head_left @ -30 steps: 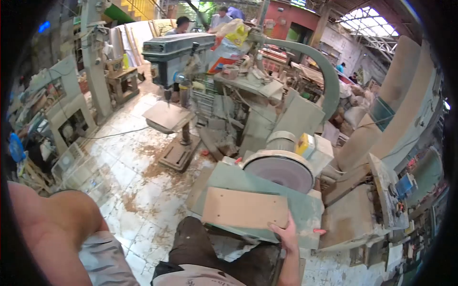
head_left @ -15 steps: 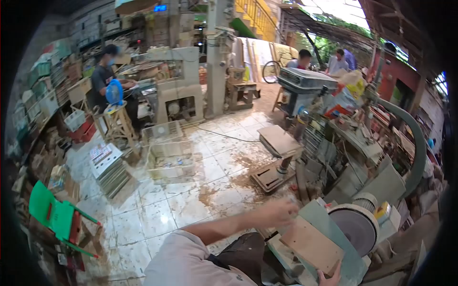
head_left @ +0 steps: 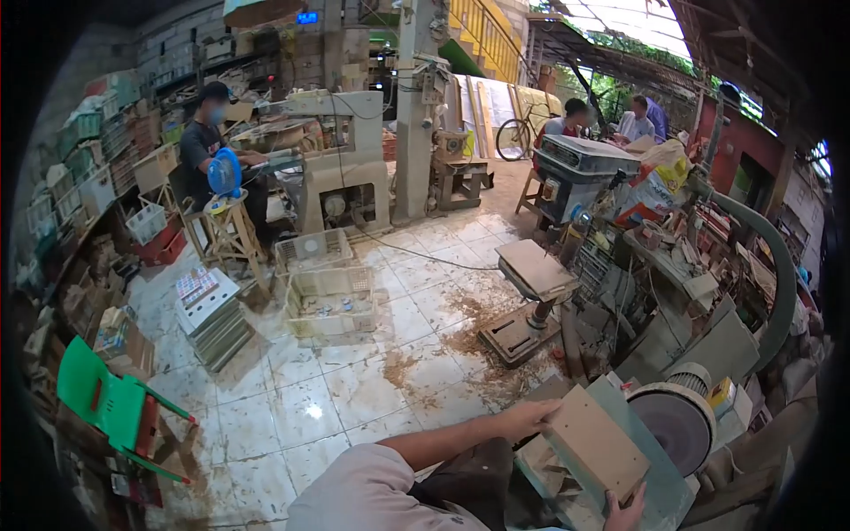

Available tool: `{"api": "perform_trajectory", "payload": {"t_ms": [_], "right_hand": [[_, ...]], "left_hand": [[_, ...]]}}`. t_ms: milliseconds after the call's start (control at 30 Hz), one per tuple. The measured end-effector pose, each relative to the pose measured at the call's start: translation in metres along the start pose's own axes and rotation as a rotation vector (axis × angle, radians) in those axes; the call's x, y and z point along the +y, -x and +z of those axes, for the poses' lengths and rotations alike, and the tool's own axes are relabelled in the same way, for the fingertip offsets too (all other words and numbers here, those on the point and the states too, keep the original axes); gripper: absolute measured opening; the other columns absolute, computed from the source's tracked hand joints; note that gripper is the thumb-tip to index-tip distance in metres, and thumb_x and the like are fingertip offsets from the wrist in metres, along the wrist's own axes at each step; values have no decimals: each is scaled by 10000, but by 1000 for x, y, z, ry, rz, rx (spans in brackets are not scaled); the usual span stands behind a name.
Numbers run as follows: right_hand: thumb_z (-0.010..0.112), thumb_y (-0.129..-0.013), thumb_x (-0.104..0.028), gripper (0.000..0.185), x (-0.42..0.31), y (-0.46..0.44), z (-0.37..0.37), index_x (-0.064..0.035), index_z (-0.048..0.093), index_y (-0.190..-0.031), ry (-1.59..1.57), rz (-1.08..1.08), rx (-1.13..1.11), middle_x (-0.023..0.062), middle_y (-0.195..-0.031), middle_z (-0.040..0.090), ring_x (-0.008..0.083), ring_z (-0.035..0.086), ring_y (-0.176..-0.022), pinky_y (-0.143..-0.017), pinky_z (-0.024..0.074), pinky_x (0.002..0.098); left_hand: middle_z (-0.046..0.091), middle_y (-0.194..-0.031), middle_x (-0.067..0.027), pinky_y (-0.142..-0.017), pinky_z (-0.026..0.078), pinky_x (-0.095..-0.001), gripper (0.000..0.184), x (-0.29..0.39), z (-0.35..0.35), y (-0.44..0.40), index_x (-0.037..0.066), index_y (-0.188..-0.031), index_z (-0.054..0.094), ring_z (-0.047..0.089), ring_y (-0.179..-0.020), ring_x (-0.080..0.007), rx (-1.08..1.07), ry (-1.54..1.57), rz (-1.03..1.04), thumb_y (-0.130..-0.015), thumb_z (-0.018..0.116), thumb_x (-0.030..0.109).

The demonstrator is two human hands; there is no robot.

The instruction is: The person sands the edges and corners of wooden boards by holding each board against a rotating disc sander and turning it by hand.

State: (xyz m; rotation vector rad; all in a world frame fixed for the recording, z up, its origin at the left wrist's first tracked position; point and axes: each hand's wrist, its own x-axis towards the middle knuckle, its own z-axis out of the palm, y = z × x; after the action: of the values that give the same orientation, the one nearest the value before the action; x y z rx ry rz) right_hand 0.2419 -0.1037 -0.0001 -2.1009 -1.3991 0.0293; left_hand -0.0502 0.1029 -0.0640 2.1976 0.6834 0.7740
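Note:
A flat, light-brown wooden board [head_left: 598, 442] with small holes near its ends lies over the grey-green table [head_left: 675, 496] of a disc sander. My left hand [head_left: 529, 419] grips the board's far left corner, fingers closed at its edge. At the near end, my right hand [head_left: 627, 510] holds the board with thumb and fingers around the edge. Just right of the board stands the round grey sanding disc [head_left: 670, 427]; I see a gap between them. Wood offcuts [head_left: 551, 473] lie below the board's left side.
A drill-press-like stand [head_left: 531, 301] stands ahead among wood shavings. Plastic crates [head_left: 332, 301], a stack of panels [head_left: 212, 314] and a green chair [head_left: 111, 398] stand leftward. A person [head_left: 212, 142] sits by a machine at back left; others sit at back right. A thick hose [head_left: 779, 283] curves at right.
My left hand, blurred above the board's far end before, has come down onto its corner. The board has shifted and its left side edge shows more. The camera view has turned slightly.

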Motion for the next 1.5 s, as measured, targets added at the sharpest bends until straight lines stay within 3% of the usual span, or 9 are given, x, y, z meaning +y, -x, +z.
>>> {"api": "perform_trajectory", "payload": {"t_ms": [200, 500, 833, 900, 1000, 1233, 1367, 1400, 1500], "right_hand": [[760, -729, -463, 790, 13, 4, 9, -49, 491, -1345, 38, -27, 33, 229, -1214, 588, 412, 546, -1111, -915, 431, 475], [760, -732, -444, 756, 32, -3, 20, -57, 514, -1333, 109, -46, -2, 227, -1210, 588, 424, 536, -1093, -912, 430, 472], [729, -774, -427, 738, 26, -16, 29, -46, 488, -1358, 93, -142, -15, 262, -1240, 562, 425, 523, -1095, -954, 400, 460], [765, -748, -164, 771, 26, -17, 35, 54, 385, -1383, -68, -60, -52, 223, -1266, 519, 370, 461, -1163, -1022, 346, 430], [709, -815, -163, 672, 19, -21, 33, 50, 402, -1374, -79, -55, -74, 210, -1253, 525, 364, 437, -1177, -1026, 330, 426], [706, -782, -212, 603, 5, -31, 30, 23, 483, -1290, -40, -104, -31, 227, -1149, 561, 400, 484, -1069, -948, 382, 455], [700, -795, -291, 642, -4, -40, 29, 19, 467, -1307, -66, -118, -17, 219, -1190, 566, 391, 489, -1095, -943, 382, 457], [689, -807, -321, 658, -3, -41, 31, 19, 456, -1319, -41, -95, -8, 210, -1215, 558, 379, 482, -1118, -948, 373, 455], [664, -825, -381, 683, 1, -43, 41, 8, 438, -1339, 8, -64, 30, 177, -1239, 551, 346, 475, -1143, -944, 353, 459]], "left_hand": [[479, -1305, -272, -984, 406, -404, 676, 14, -12, 1, -52, -1417, 282, 500, -1181, -401, 61, 77, -29, -861, 630, 115], [423, -1388, -264, -1035, 373, -393, 785, 11, -17, -4, -33, -1450, 256, 445, -1269, -366, -26, 77, -104, -879, 666, 317], [483, -1300, -268, -1008, 388, -392, 782, -15, -13, -21, -54, -1429, 266, 481, -1212, -378, 36, 84, -79, -864, 674, 300], [477, -1336, -246, -1002, 396, -383, 739, -15, -17, -26, -18, -1437, 290, 481, -1236, -350, 19, 111, -128, -879, 673, 276], [503, -1300, -236, -982, 409, -382, 725, -12, -20, -30, -7, -1434, 304, 505, -1202, -347, 51, 78, -138, -874, 681, 259], [555, -1259, -191, -978, 422, -371, 647, -31, -21, -41, 5, -1397, 385, 553, -1137, -267, 65, 33, -42, -859, 692, 190], [589, -1224, -186, -944, 447, -376, 606, -31, -32, -53, 42, -1357, 445, 575, -1139, -299, 58, 58, 12, -829, 713, 168], [590, -1231, -191, -955, 441, -365, 620, -69, -23, -56, 9, -1357, 436, 576, -1142, -287, 38, 107, -21, -827, 718, 165], [568, -1266, -217, -991, 416, -346, 656, -10, -41, -61, -70, -1365, 394, 556, -1172, -258, 60, 12, -146, -830, 722, 122]]}}
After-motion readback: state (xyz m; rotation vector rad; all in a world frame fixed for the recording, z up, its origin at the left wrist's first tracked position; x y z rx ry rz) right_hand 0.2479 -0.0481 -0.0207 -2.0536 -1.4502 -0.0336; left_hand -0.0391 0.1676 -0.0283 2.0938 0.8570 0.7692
